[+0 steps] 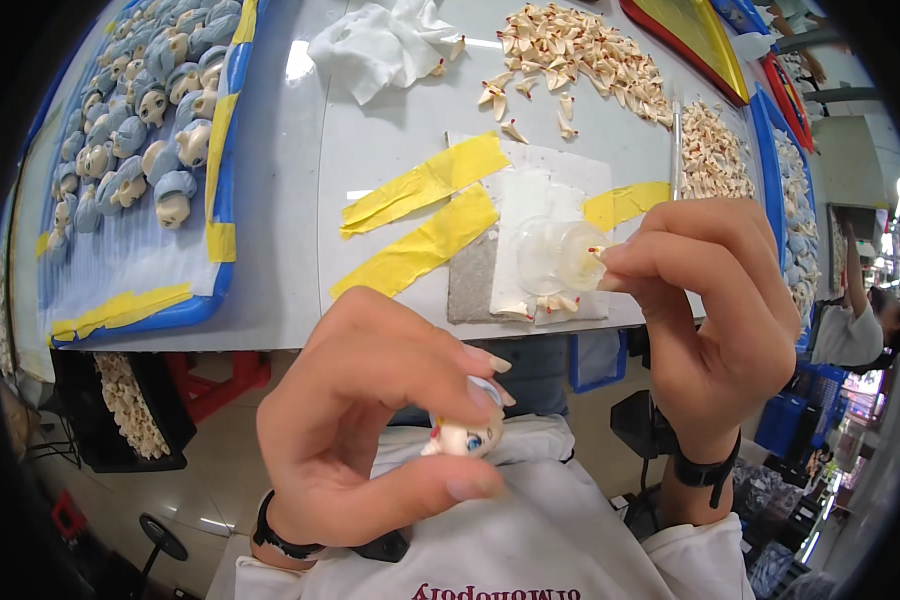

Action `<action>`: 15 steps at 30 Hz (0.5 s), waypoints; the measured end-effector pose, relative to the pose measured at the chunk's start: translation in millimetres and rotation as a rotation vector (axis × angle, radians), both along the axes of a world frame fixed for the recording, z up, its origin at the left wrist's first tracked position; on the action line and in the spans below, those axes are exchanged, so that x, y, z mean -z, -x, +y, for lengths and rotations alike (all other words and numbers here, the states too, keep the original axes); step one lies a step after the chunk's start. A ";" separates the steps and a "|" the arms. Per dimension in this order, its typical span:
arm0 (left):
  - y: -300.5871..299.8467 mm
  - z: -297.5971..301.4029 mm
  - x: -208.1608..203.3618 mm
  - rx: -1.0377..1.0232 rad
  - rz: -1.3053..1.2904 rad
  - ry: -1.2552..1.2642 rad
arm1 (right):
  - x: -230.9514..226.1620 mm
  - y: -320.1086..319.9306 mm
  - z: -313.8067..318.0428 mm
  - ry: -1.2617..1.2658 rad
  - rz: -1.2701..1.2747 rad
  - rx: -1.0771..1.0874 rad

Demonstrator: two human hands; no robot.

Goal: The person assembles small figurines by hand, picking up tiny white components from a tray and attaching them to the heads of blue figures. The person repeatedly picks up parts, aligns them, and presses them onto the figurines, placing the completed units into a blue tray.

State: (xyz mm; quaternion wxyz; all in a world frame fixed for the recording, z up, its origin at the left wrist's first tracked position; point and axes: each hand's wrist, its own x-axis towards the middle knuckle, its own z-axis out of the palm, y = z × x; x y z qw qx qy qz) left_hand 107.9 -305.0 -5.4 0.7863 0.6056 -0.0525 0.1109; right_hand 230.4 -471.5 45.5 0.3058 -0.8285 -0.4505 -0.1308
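Note:
My left hand (345,430) is closed around a small doll head (478,438) with a painted blue eye and a light blue top, held low in front of my shirt. Fingers cover much of the head. Further up and to the right, my right hand (715,290) pinches a tiny cream piece with a red tip (597,252) between thumb and fingertips. That piece is over a clear round dish (545,258), which sits on a white paper pad (515,200). Several similar pieces (558,302) lie at the pad's near edge.
Yellow tape strips (420,240) run across the table beside the pad. A blue tray (220,285) of doll heads stands at left. Piles of cream pieces (590,60) lie at the back and right, near a crumpled white cloth (390,45). A person (855,330) is at far right.

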 end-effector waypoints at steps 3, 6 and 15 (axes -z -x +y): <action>-3.8 0.3 3.0 0.067 0.001 0.055 | -1.5 -2.4 -0.2 0.022 -0.059 -0.031; -6.1 -4.1 1.8 0.085 0.046 0.207 | -4.7 -0.6 -0.2 0.046 -0.039 -0.003; -4.7 -15.8 -14.7 -0.024 0.191 0.350 | -3.0 12.1 -7.0 -0.272 0.374 -0.093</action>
